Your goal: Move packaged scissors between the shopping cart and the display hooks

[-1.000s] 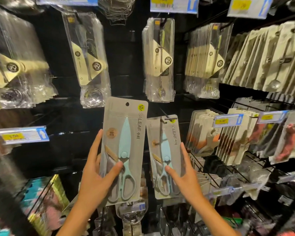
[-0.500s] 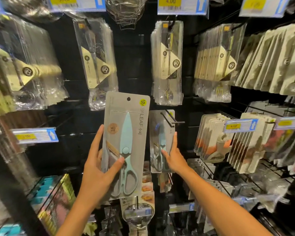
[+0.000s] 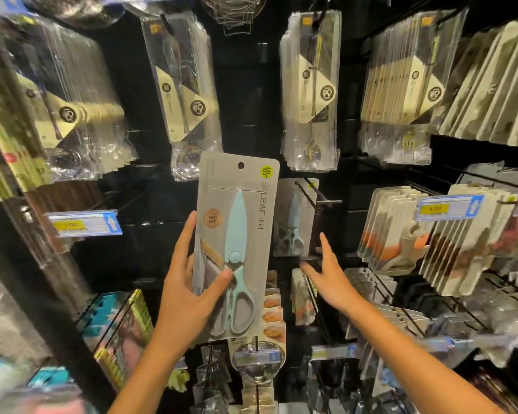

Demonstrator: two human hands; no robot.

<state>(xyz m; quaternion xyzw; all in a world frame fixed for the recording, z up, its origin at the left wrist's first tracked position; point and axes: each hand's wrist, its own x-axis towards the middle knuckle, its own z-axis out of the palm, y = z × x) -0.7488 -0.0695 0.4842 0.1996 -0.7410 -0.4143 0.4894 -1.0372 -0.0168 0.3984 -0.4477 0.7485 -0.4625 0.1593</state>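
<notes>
Left hand [image 3: 189, 297] grips carded pale-blue scissors pack [image 3: 237, 243], upright, near display. Right hand [image 3: 326, 276] spread, holding nothing, just below second scissors pack [image 3: 295, 218] hanging far back on display hook [image 3: 314, 194].

Black slatted display wall [image 3: 245, 94] with wire hooks. Clear cutlery packs [image 3: 310, 91] hang above; yellow price tag [image 3: 447, 207] reads 4.00. Dim store light, glare on plastic.
</notes>
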